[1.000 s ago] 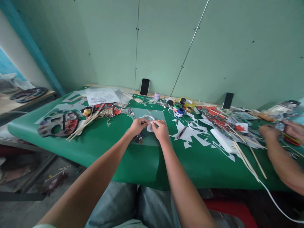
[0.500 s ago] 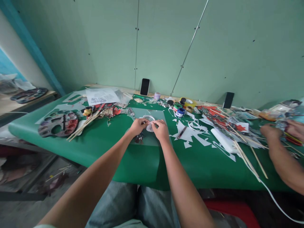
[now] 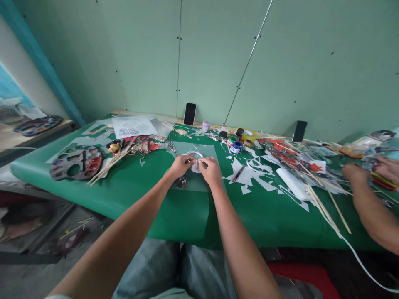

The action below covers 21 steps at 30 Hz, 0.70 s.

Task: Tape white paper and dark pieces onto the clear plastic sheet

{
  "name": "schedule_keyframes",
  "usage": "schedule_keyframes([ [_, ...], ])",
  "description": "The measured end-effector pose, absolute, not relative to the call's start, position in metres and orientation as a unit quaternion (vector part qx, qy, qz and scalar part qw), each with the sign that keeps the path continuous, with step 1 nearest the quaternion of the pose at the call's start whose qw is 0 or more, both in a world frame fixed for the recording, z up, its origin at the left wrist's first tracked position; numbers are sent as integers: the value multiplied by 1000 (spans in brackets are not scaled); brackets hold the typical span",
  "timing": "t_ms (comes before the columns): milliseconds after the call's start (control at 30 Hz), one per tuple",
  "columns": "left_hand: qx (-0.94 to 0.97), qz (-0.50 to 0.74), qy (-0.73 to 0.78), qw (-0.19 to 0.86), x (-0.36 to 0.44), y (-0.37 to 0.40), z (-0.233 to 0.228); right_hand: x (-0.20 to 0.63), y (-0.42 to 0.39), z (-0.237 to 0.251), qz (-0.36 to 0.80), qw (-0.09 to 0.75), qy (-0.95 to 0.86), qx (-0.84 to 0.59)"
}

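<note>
My left hand point(image 3: 181, 165) and my right hand point(image 3: 210, 169) meet over the middle of the green table, fingertips pinched. Between them is a small whitish, see-through piece point(image 3: 196, 167), too small to name. Just behind the fingertips shows a pale round rim point(image 3: 195, 154), partly hidden by my fingers. Under both hands lies a clear sheet point(image 3: 199, 185). Small dark bits point(image 3: 183, 181) rest on it, close below my left hand.
Left are a paint palette point(image 3: 76, 162), wooden sticks point(image 3: 109, 166) and printed paper point(image 3: 132, 126). Paint jars point(image 3: 236, 147), a craft knife point(image 3: 238, 173), paper scraps point(image 3: 261, 178) and a white power strip point(image 3: 294, 185) lie right. Another person's hand point(image 3: 355, 172) works at far right.
</note>
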<state>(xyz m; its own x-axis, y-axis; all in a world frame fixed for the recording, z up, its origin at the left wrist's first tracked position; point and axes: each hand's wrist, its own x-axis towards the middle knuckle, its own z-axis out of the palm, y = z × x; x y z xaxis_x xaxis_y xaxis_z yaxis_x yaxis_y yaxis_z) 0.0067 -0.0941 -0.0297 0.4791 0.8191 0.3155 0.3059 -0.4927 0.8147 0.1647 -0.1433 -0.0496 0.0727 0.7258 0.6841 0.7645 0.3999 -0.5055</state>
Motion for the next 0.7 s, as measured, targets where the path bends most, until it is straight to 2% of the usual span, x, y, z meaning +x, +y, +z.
schedule_keyframes([
  [500,777,360,370,359,9,-97,-27,164,-141,-52,-23,485,-681,-548],
  [700,764,376,386,354,9,-99,-25,169,-137,-57,-28,571,-579,-581],
])
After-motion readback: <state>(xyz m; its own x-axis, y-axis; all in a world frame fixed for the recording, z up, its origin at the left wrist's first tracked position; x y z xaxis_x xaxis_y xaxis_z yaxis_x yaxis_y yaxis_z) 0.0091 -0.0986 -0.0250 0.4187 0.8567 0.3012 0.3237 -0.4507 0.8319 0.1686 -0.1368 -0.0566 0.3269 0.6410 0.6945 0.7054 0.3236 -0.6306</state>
